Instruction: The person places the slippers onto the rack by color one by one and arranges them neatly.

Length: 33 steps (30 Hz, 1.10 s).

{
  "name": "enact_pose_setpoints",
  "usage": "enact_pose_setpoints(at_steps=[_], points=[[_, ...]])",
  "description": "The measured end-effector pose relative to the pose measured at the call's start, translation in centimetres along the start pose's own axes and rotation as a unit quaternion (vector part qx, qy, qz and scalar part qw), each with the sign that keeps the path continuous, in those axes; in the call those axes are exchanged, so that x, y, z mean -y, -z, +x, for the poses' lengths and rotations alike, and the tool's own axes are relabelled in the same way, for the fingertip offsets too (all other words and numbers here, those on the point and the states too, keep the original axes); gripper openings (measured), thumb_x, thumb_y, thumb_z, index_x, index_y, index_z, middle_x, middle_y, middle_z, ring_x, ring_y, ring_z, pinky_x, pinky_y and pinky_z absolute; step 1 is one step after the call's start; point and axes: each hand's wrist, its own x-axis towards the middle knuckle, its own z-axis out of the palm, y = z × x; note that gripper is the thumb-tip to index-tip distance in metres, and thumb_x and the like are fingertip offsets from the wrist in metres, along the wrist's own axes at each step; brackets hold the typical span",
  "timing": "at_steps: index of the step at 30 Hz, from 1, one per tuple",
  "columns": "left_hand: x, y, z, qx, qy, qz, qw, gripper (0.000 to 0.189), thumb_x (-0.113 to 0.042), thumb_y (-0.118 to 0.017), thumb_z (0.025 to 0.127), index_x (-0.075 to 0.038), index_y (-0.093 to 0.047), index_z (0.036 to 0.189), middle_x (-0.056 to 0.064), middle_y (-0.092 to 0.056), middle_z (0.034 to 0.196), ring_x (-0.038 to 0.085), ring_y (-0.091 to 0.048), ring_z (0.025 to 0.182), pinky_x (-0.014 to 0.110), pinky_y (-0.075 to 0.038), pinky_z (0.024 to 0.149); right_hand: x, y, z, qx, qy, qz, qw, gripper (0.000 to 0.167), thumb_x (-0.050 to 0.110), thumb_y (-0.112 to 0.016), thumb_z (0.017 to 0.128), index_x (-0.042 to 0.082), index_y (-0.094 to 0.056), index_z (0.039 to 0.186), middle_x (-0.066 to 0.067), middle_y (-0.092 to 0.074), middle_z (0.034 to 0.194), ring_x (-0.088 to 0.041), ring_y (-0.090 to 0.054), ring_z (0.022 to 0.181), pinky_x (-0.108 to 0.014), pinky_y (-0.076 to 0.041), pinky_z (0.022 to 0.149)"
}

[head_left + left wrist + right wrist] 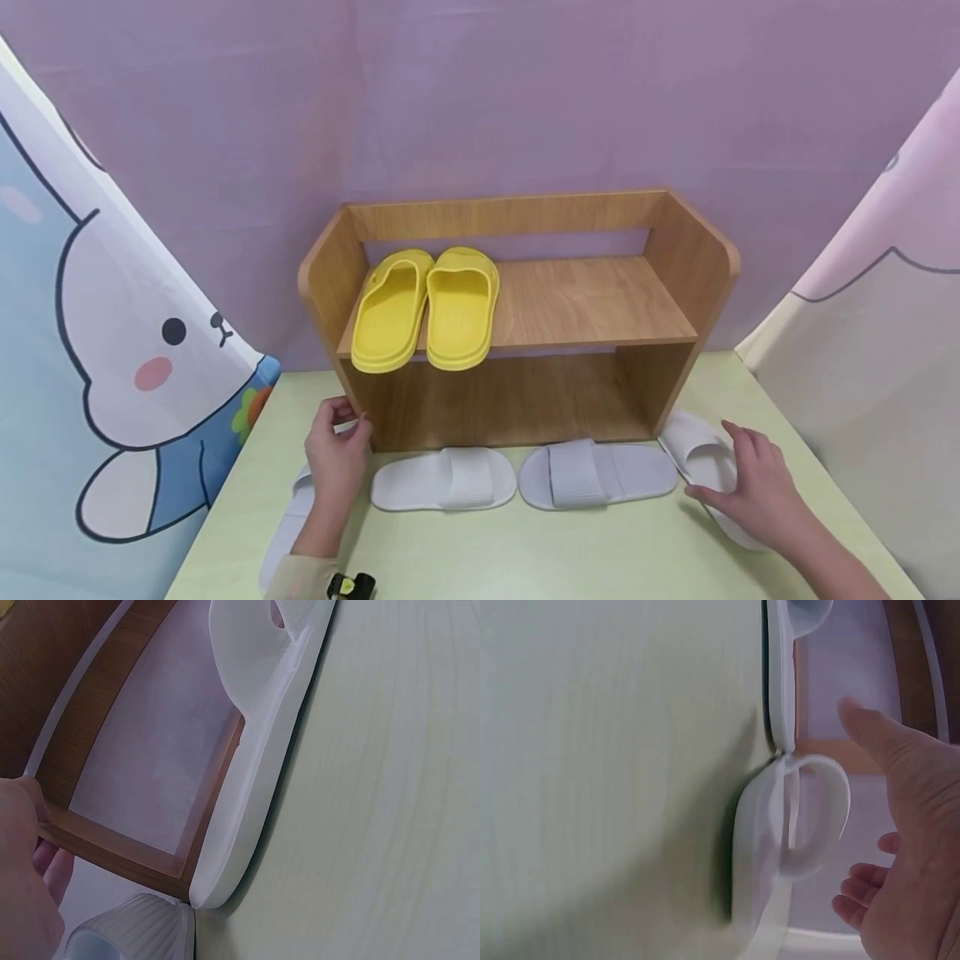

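Observation:
My left hand (337, 458) pinches the front edge of the left side panel of a wooden shoe rack (585, 296); in the left wrist view its thumb lies on one side, fingers on the other. Below that hand a pale slipper (287, 537) is partly hidden. My right hand (761, 492) hovers over a white slipper (693, 440) at the rack's right, thumb and fingers spread apart, holding nothing. In the right wrist view, the hand is apart from that slipper's strap (840, 817). Along the rack's front lie a white slipper (408, 483) and a greyish slipper (637, 473).
A pair of yellow clogs, the left clog (386, 325) and the right clog (459, 321), stands on the rack's upper shelf at the left. Patterned cloth (120, 333) borders the pale table (480, 558) on the left, and another cloth (885, 375) on the right.

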Motion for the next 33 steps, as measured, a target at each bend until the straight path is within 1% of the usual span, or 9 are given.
enact_pose_setpoints(at_steps=[2, 4, 9, 12, 16, 21, 25, 28, 33], points=[[0.0, 0.0, 0.0, 0.0, 0.001, 0.0, 1.0, 0.028, 0.003, -0.076, 0.095, -0.003, -0.068, 0.121, 0.011, -0.071, 0.11, 0.021, -0.068, 0.1, 0.009, -0.059, 0.078, -0.5, 0.2, -0.4, 0.013, -0.014, -0.005, 0.9998, 0.125, 0.028, -0.107, 0.058, -0.017, -0.038, 0.153, -0.044, -0.048, 0.133, -0.065, -0.045, 0.116, -0.073, -0.039, 0.093], [0.0, 0.0, 0.0, 0.002, 0.003, 0.003, 1.0, 0.028, 0.002, -0.076, 0.096, -0.004, -0.067, 0.122, 0.011, -0.071, 0.11, 0.021, -0.068, 0.1, 0.009, -0.059, 0.078, -0.8, 0.5, -0.7, 0.035, -0.036, -0.015, 0.9986, 0.129, 0.03, -0.107, 0.059, -0.019, -0.035, 0.153, -0.046, -0.048, 0.131, -0.065, -0.046, 0.116, -0.074, -0.041, 0.092], [0.1, 0.0, 0.0, 0.006, 0.007, 0.007, 0.9999, 0.029, 0.002, -0.076, 0.096, -0.004, -0.067, 0.123, 0.011, -0.07, 0.111, 0.021, -0.067, 0.1, 0.008, -0.058, 0.078, -0.9, 0.9, -1.6, 0.107, -0.1, -0.043, 0.9883, 0.127, 0.045, -0.103, 0.069, -0.024, -0.034, 0.15, -0.05, -0.049, 0.124, -0.066, -0.051, 0.111, -0.074, -0.05, 0.085], [0.1, 0.0, 0.0, 0.006, 0.005, 0.006, 0.9999, 0.028, 0.002, -0.076, 0.096, -0.004, -0.067, 0.123, 0.011, -0.07, 0.111, 0.021, -0.067, 0.1, 0.008, -0.058, 0.078, -0.9, 0.9, -2.0, 0.126, -0.114, -0.045, 0.9844, 0.125, 0.047, -0.102, 0.07, -0.025, -0.036, 0.148, -0.049, -0.05, 0.122, -0.068, -0.052, 0.11, -0.074, -0.051, 0.084], [0.1, 0.0, 0.0, 0.005, 0.004, 0.005, 1.0, 0.029, 0.002, -0.076, 0.096, -0.004, -0.067, 0.122, 0.011, -0.07, 0.111, 0.021, -0.067, 0.1, 0.008, -0.058, 0.078, -0.9, 0.7, -2.3, 0.131, -0.114, -0.048, 0.9836, 0.122, 0.047, -0.102, 0.069, -0.024, -0.04, 0.145, -0.047, -0.052, 0.118, -0.065, -0.055, 0.107, -0.071, -0.053, 0.083], [-0.1, -0.1, 0.0, 0.006, 0.007, 0.006, 0.9999, 0.029, 0.002, -0.076, 0.096, -0.004, -0.067, 0.123, 0.011, -0.07, 0.111, 0.021, -0.068, 0.1, 0.008, -0.058, 0.078, -1.3, 0.8, -2.7, 0.152, -0.127, -0.048, 0.9789, 0.117, 0.048, -0.102, 0.07, -0.023, -0.044, 0.142, -0.042, -0.054, 0.111, -0.054, -0.058, 0.1, -0.055, -0.054, 0.075], [-0.1, -0.1, 0.0, 0.007, 0.009, 0.006, 0.9999, 0.029, 0.002, -0.076, 0.096, -0.004, -0.067, 0.123, 0.011, -0.07, 0.111, 0.021, -0.068, 0.101, 0.008, -0.058, 0.079, -1.3, 1.0, -3.0, 0.162, -0.14, -0.044, 0.9757, 0.116, 0.047, -0.102, 0.072, -0.022, -0.042, 0.143, -0.041, -0.053, 0.112, -0.051, -0.059, 0.1, -0.056, -0.055, 0.077], [-0.1, -0.1, 0.0, 0.006, 0.009, 0.004, 0.9999, 0.028, 0.002, -0.076, 0.096, -0.004, -0.067, 0.122, 0.011, -0.07, 0.111, 0.021, -0.068, 0.1, 0.008, -0.058, 0.079, -1.2, 1.0, -3.2, 0.166, -0.145, -0.045, 0.9744, 0.115, 0.046, -0.102, 0.072, -0.022, -0.041, 0.142, -0.041, -0.051, 0.112, -0.05, -0.058, 0.099, -0.055, -0.055, 0.076], [-0.1, -0.1, 0.0, 0.002, 0.008, 0.004, 1.0, 0.029, 0.002, -0.076, 0.096, -0.004, -0.067, 0.122, 0.011, -0.07, 0.109, 0.021, -0.068, 0.099, 0.009, -0.059, 0.078, -1.3, 0.8, -3.2, 0.167, -0.146, -0.053, 0.9737, 0.107, 0.045, -0.101, 0.073, -0.022, -0.046, 0.135, -0.036, -0.052, 0.105, -0.044, -0.056, 0.094, -0.047, -0.052, 0.071]])
